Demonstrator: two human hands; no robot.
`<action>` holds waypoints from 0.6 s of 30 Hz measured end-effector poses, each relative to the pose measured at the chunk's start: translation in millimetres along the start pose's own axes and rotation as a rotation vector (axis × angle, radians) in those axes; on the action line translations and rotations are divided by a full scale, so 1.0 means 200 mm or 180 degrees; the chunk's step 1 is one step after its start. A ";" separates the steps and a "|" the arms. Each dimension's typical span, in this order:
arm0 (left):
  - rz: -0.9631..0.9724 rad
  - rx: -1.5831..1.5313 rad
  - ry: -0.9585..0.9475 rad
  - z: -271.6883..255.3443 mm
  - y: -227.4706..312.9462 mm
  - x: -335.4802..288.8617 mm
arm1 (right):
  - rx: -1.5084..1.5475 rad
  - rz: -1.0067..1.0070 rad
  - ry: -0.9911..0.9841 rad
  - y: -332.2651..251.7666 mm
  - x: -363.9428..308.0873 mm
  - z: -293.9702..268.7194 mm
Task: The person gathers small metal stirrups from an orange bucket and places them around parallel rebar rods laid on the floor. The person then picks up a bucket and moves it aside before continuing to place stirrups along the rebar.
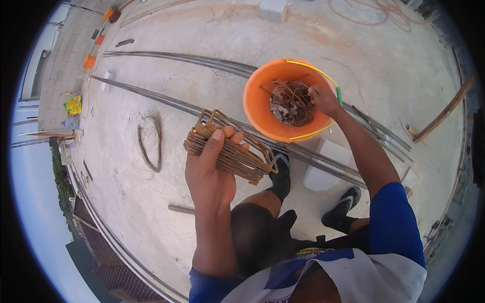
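Observation:
My left hand (pixel 209 169) grips a stack of rusty steel stirrups (pixel 235 156), bent rods lying side by side, with the thumb across the top. To the right, an orange bucket (pixel 257 108) with a yellow handle stands over the long bars. Rusty bent metal pieces (pixel 295 98) and grey rubble (pixel 285 116) lie in its bottom. My right hand (pixel 325 100) reaches inside from the right, its fingers curled on a rusty stirrup among the pieces; the fingertips are partly hidden.
Long steel bars (pixel 166 101) run across the concrete floor (pixel 202 30), some beneath the bucket. A white block (pixel 326 164) sits by my feet. Left of the stack lies a coil of thin wire (pixel 151 146). A curved wooden piece (pixel 444 108) is at right. The slab edge (pixel 108 227) runs along the left.

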State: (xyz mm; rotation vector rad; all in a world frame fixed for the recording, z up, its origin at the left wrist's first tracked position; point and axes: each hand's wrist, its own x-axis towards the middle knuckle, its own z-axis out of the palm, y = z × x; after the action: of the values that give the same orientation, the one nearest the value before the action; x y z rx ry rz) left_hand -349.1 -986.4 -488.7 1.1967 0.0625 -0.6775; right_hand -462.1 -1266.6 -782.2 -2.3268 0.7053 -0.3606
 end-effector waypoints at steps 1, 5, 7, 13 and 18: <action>0.0020 -0.0035 -0.0042 0.00 -0.01 0.00 | 0.0684 0.0296 0.0028 -0.05 0.00 -0.11; 0.0031 -0.0168 -0.0316 0.04 -0.04 0.00 | 0.2527 0.1297 0.0353 -0.26 -0.10 -0.41; -0.0048 -0.0245 -0.0518 0.04 -0.06 0.01 | 0.2887 0.1294 0.0514 -0.39 -0.18 -0.51; -0.0227 -0.0084 -0.0613 0.05 -0.08 0.00 | 0.4252 0.1175 0.0686 -0.71 -0.38 -0.68; -0.0334 -0.0236 -0.0901 0.02 -0.08 -0.05 | 0.4760 0.1037 0.0724 -0.89 -0.56 -0.75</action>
State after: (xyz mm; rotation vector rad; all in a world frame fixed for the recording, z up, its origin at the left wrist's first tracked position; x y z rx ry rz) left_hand -365.3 -988.1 -496.3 1.0223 -0.0866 -0.9236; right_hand -549.1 -1168.4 -558.4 -0.7576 0.5626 -0.6857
